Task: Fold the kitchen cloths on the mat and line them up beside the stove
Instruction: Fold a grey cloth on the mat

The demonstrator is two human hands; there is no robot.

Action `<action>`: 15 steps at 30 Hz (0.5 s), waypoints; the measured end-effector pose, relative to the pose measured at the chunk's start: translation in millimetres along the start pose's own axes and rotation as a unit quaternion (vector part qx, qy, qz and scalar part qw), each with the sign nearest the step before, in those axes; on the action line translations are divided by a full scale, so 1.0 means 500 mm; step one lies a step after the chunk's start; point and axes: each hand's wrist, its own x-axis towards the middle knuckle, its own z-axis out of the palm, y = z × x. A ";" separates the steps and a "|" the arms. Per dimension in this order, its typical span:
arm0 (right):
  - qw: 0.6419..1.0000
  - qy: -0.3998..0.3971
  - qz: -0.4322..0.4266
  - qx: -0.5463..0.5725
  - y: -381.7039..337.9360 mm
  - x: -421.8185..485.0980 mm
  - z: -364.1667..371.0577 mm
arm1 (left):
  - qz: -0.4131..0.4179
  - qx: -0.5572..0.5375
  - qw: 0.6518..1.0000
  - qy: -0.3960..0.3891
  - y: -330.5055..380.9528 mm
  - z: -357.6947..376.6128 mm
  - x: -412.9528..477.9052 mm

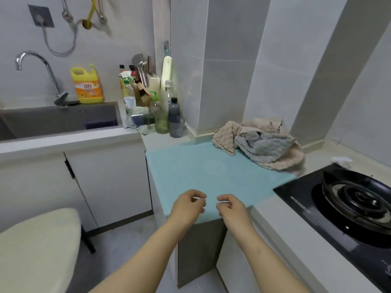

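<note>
A crumpled heap of kitchen cloths (262, 142), beige and grey, lies at the far right corner of the light blue mat (203, 172), close to the tiled wall. The black stove (342, 204) sits to the right of the mat. My left hand (188, 206) and my right hand (230, 208) hover side by side over the mat's near edge, fingers loosely curled, holding nothing. Both hands are well short of the cloths.
Bottles and a utensil holder (156, 106) crowd the counter corner behind the mat. A sink (59, 121) with a tap and a yellow detergent jug (87, 85) lies to the left. A cream stool (36, 248) stands low at the left.
</note>
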 end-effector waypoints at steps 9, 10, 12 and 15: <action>0.996 0.064 0.055 0.016 -0.065 0.359 0.033 | -0.022 0.008 0.999 -0.034 0.072 -0.039 0.366; 0.995 0.079 0.063 0.020 -0.071 0.388 0.032 | -0.021 0.012 0.999 -0.044 0.078 -0.042 0.400; 0.990 0.121 0.074 0.028 -0.079 0.440 0.031 | -0.017 0.026 0.997 -0.070 0.083 -0.046 0.466; 0.968 0.238 0.071 0.034 -0.090 0.504 0.017 | -0.008 0.046 0.992 -0.115 0.091 -0.048 0.567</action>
